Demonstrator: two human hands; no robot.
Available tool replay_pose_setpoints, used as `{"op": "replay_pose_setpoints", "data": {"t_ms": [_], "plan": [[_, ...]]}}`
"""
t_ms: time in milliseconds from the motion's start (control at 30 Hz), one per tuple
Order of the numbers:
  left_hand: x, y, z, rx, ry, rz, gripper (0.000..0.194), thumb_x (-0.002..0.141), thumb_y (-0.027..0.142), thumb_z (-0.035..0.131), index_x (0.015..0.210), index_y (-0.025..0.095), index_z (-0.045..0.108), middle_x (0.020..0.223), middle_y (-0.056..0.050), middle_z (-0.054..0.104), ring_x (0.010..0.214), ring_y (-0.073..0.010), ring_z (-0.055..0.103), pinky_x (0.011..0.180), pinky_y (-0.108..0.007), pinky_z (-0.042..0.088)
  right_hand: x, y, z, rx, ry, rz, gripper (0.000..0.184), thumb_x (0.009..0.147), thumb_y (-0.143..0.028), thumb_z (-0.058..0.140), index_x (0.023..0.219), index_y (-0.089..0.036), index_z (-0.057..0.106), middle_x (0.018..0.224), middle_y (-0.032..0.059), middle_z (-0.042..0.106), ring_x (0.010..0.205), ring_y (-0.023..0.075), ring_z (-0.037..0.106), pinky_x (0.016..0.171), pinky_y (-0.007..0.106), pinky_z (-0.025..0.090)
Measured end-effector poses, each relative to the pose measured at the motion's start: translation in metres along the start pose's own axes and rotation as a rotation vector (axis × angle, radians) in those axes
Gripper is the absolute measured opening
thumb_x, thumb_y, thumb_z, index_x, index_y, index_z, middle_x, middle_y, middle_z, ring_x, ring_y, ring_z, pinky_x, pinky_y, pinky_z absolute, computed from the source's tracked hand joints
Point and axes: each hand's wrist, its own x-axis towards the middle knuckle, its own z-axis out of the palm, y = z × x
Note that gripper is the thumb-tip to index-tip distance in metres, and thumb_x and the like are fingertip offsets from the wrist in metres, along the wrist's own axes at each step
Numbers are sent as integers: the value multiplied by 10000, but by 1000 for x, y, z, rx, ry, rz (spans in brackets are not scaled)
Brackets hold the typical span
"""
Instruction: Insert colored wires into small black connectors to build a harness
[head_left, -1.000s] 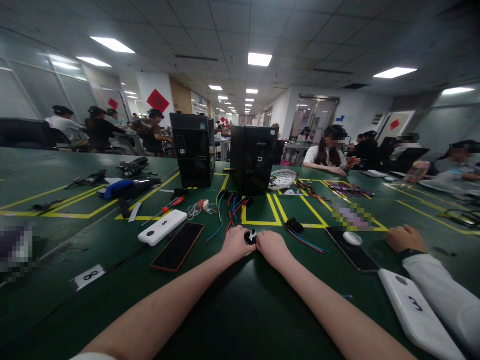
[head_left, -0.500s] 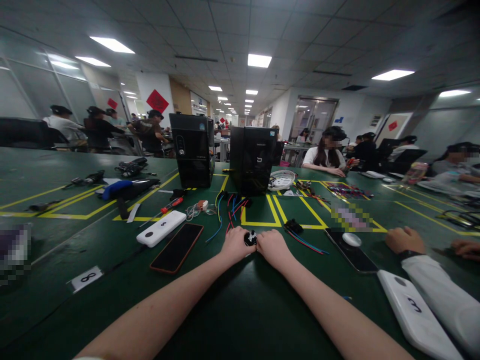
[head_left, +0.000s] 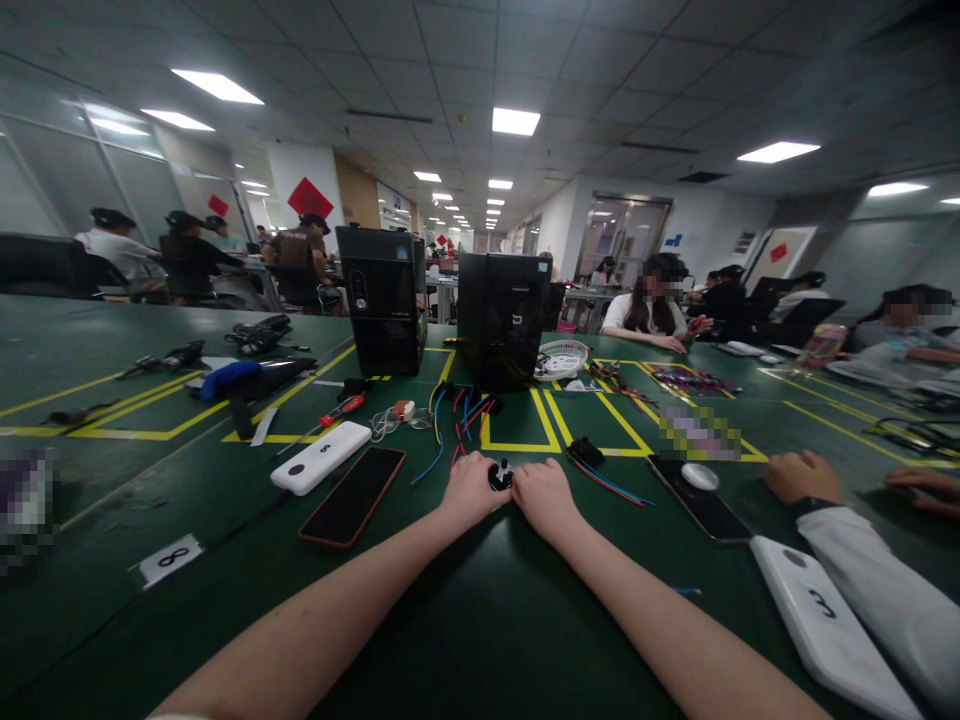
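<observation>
Over the near middle of the green table, my left hand is closed round a small round black part with a pale, silvery piece on its top. My right hand is closed too, its fingertips meeting the left hand at the right edge of that part. Whatever lies between the right fingertips is hidden. Just beyond the hands lie loose red and blue wires. A black connector with red and blue leads rests to the right of my right hand. A phone lies left of my left hand.
Two black computer cases stand ahead. Left lie a white power bank and a red screwdriver. At right are another phone, a second power bank and a co-worker's hand. A white basket sits behind.
The view has shifted very slightly, so the surroundings sit a little further left. Both hands keep nearly the same pose at the round black part.
</observation>
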Motion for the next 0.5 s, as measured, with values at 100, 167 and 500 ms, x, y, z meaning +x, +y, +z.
{"op": "replay_pose_setpoints", "data": {"t_ms": [100, 167, 500], "plan": [[0, 0, 1, 13, 10, 10, 380, 669, 481, 602, 911, 191, 643, 903, -76, 571, 894, -240, 544, 801, -327, 404, 0, 0, -1, 3, 16, 0, 192, 815, -189, 450, 694, -149, 594, 696, 64, 631, 657, 162, 540, 649, 316, 228], [0, 0, 1, 26, 17, 18, 380, 674, 491, 594, 899, 189, 643, 899, -78, 572, 892, -242, 545, 800, -330, 405, 0, 1, 0, 5, 25, -5, 187, 814, -191, 452, 697, -151, 593, 693, 60, 631, 647, 155, 535, 645, 315, 223], [0, -1, 5, 37, 42, 20, 375, 669, 496, 590, 882, 191, 641, 878, -75, 569, 877, -239, 542, 791, -319, 400, -2, 2, 6, -12, 78, -21, 169, 802, -184, 462, 680, -155, 575, 674, 50, 619, 632, 147, 513, 642, 308, 216]]}}
